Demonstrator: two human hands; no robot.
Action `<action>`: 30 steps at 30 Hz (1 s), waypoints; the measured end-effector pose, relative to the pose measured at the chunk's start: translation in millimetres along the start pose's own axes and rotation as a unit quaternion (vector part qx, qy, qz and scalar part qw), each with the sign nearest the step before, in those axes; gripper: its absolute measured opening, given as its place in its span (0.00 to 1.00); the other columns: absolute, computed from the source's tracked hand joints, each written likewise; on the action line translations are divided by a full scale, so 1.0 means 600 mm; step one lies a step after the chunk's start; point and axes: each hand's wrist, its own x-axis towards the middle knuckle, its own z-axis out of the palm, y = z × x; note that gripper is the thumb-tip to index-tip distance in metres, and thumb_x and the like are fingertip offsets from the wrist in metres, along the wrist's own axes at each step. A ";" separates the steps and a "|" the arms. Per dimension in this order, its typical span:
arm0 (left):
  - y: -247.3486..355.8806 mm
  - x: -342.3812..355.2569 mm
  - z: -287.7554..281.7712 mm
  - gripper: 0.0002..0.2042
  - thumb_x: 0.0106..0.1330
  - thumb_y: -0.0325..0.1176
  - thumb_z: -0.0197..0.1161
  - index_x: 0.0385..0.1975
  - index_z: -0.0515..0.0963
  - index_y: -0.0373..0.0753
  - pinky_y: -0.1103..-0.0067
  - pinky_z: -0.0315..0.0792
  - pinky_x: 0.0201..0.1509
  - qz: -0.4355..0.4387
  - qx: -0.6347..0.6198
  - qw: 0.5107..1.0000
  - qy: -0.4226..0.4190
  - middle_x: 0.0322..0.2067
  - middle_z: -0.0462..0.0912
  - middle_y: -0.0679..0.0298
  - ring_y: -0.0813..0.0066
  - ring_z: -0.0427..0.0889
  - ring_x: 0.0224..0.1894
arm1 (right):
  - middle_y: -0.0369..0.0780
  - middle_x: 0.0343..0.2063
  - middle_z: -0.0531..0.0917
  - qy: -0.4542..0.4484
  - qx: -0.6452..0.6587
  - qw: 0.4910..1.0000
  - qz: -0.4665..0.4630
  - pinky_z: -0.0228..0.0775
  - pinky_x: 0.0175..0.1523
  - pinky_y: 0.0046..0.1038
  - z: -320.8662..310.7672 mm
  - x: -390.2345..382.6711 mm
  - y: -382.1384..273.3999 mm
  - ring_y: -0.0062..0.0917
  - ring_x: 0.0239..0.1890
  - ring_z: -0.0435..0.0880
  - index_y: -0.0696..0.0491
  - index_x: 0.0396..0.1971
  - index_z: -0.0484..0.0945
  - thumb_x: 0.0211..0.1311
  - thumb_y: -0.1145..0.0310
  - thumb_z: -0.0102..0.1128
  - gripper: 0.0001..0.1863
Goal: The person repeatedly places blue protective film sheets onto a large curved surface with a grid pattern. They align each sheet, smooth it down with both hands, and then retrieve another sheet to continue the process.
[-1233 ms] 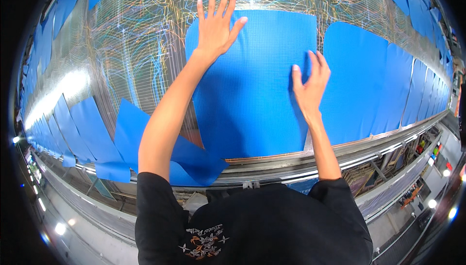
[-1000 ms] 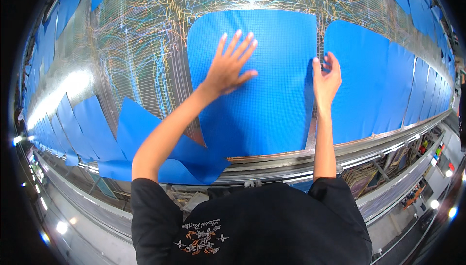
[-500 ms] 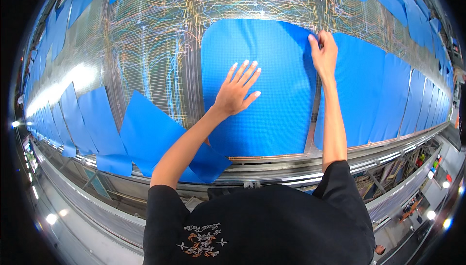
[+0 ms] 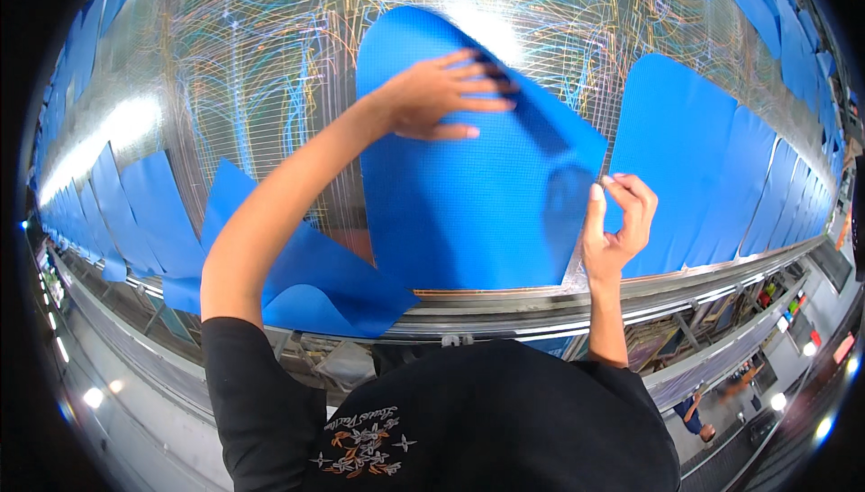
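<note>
A blue textured sheet with rounded far corners lies in front of me on the table. Its far right edge is lifted and folded over, casting a dark shadow. My left hand is over the far part of the sheet, fingers spread and somewhat smeared by motion, with the tips by the raised edge. At the sheet's right edge, my right hand is closed in a pinch of thumb and forefinger on the border, just below the raised corner. The other fingers are curled.
A dark tabletop covered in coloured lines reaches away. Blue sheets lie in a row to the right and left. A loose sheet droops over the near metal rail. A person is at the lower right.
My right hand has come toward me from the far right corner, and the sheet's far right edge has folded up. My left hand has moved farther away and slightly right.
</note>
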 end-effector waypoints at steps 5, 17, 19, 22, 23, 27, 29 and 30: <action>-0.079 0.065 -0.003 0.29 0.77 0.51 0.52 0.77 0.63 0.57 0.54 0.44 0.84 -0.066 0.027 0.990 0.121 0.78 0.61 0.67 0.64 0.57 0.80 | 0.45 0.69 0.73 -0.275 0.016 0.950 -0.149 0.62 0.73 0.48 0.063 -0.036 -0.017 0.44 0.72 0.70 0.51 0.68 0.73 0.65 0.59 0.71 0.33; -0.071 0.074 -0.008 0.37 0.71 0.58 0.56 0.78 0.60 0.53 0.43 0.34 0.82 -0.158 0.052 0.978 0.126 0.78 0.60 0.59 0.47 0.51 0.80 | 0.33 0.79 0.61 -0.340 -0.116 0.888 -0.288 0.35 0.82 0.54 0.186 0.134 0.105 0.36 0.81 0.54 0.36 0.78 0.62 0.76 0.40 0.47 0.35; -0.080 0.076 -0.006 0.39 0.68 0.60 0.58 0.78 0.61 0.51 0.42 0.32 0.81 -0.194 0.053 0.969 0.147 0.77 0.60 0.54 0.41 0.49 0.80 | 0.33 0.78 0.61 -0.297 -0.140 0.901 -0.283 0.34 0.82 0.55 0.196 0.182 0.132 0.36 0.81 0.53 0.36 0.78 0.62 0.76 0.41 0.47 0.34; -0.061 0.073 -0.018 0.37 0.69 0.59 0.58 0.75 0.66 0.47 0.46 0.35 0.82 -0.247 0.116 0.948 0.164 0.77 0.62 0.54 0.42 0.53 0.80 | 0.34 0.78 0.62 -0.233 -0.169 0.921 -0.262 0.33 0.82 0.56 0.201 0.231 0.160 0.37 0.81 0.53 0.37 0.78 0.61 0.76 0.42 0.48 0.35; -0.056 0.071 -0.021 0.36 0.69 0.57 0.58 0.74 0.68 0.46 0.47 0.37 0.83 -0.266 0.114 0.942 0.172 0.76 0.62 0.54 0.43 0.53 0.79 | 0.34 0.78 0.62 -0.222 -0.179 0.924 -0.256 0.33 0.82 0.56 0.201 0.239 0.162 0.38 0.81 0.52 0.37 0.78 0.61 0.76 0.41 0.48 0.35; -0.052 0.065 0.010 0.31 0.78 0.54 0.50 0.76 0.65 0.47 0.48 0.39 0.82 -0.377 0.160 0.857 0.312 0.78 0.61 0.62 0.52 0.55 0.80 | 0.35 0.78 0.61 -0.221 -0.204 0.916 -0.264 0.35 0.82 0.56 0.197 0.239 0.157 0.39 0.81 0.52 0.39 0.78 0.61 0.75 0.39 0.48 0.37; -0.031 0.047 0.027 0.32 0.78 0.54 0.51 0.76 0.64 0.42 0.46 0.39 0.81 -0.356 0.133 0.882 0.280 0.78 0.60 0.60 0.47 0.53 0.80 | 0.35 0.79 0.61 -0.280 -0.182 0.891 -0.307 0.36 0.82 0.54 0.179 0.204 0.147 0.37 0.82 0.52 0.40 0.78 0.60 0.75 0.39 0.47 0.38; -0.010 0.035 0.035 0.32 0.78 0.53 0.51 0.77 0.63 0.43 0.46 0.39 0.81 -0.334 0.109 0.901 0.253 0.79 0.59 0.60 0.47 0.52 0.81 | 0.35 0.79 0.61 -0.325 -0.144 0.876 -0.327 0.36 0.83 0.53 0.169 0.177 0.140 0.36 0.82 0.52 0.41 0.79 0.60 0.75 0.38 0.47 0.38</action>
